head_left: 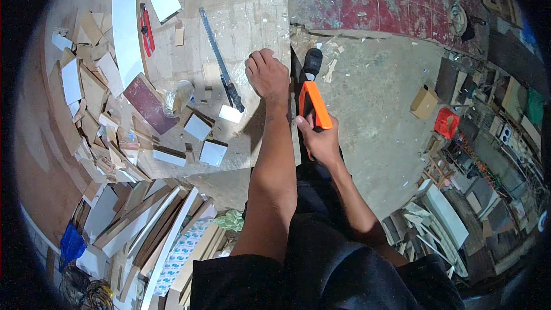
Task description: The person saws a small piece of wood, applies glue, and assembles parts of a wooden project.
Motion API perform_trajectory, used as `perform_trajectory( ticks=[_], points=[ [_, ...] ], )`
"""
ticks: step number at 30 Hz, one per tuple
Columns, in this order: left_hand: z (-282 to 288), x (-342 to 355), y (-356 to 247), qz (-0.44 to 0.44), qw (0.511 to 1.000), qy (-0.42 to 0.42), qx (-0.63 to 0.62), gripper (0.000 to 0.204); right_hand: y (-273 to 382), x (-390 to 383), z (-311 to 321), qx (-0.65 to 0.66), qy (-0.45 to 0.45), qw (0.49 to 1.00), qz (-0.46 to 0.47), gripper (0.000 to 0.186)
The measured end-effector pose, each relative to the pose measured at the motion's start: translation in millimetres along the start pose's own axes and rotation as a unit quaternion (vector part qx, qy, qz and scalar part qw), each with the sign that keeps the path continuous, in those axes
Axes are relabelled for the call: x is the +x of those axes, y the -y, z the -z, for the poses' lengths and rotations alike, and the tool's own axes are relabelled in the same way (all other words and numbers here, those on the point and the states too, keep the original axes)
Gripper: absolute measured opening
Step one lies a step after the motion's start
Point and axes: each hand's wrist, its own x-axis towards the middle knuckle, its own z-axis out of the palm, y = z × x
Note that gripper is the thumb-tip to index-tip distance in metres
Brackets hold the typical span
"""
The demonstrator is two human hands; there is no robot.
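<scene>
Tool (319, 106), orange and black, within the right hand (322, 144): thumb and fingers wrapped around its near part, orange body just ahead of the knuckles, rounded black end farthest forward. Left hand (268, 74) to the left of the tool and ahead of the right hand, at the edge of the worktable (264, 11): back upward, fingers bent, palm hidden; impossible to tell whether grasping or merely resting. Near the left hand, on its left: saw (213, 40) with dark handle, lying aslant; white block (229, 114) just beside that handle. Farther left: maroon board (144, 100), slim red tool (146, 28), long white board (126, 17). Well to the right of the right hand: cardboard box (423, 101) and red crate (445, 123), on concrete floor (373, 103).
</scene>
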Motion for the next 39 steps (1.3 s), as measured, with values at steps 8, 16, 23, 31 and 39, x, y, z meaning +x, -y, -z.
perform_trajectory(
  ticks=[8, 16, 23, 31, 39],
  points=[
    [-5.5, -0.3, 3.3, -0.001, 1.0, -0.012, 0.013, 0.018, 3.6, -6.1, 1.9, 0.026, -0.003, 1.0, -0.014, 0.033],
    [-5.5, 0.8, 0.7, -0.004, 1.0, -0.013, 0.024, 0.017, 8.3, 11.1, 0.3, 0.038, -0.01, 0.999, -0.017, 0.034],
    [-6.8, -0.7, 4.0, 0.002, 1.0, -0.012, 0.024, 0.017, 15.2, 2.2, -2.2, 0.011, -0.008, 1.0, -0.013, 0.034],
    [-4.3, -0.7, 2.1, 0.0, 1.0, -0.009, 0.015, 0.018, 18.4, -3.5, 2.3, 0.004, 0.008, 1.0, -0.017, 0.031],
    [-6.1, -1.7, 2.8, -0.008, 0.999, -0.02, 0.035, 0.019, 16.2, 1.3, 4.7, 0.04, 0.003, 0.999, -0.023, 0.031]
  ],
)
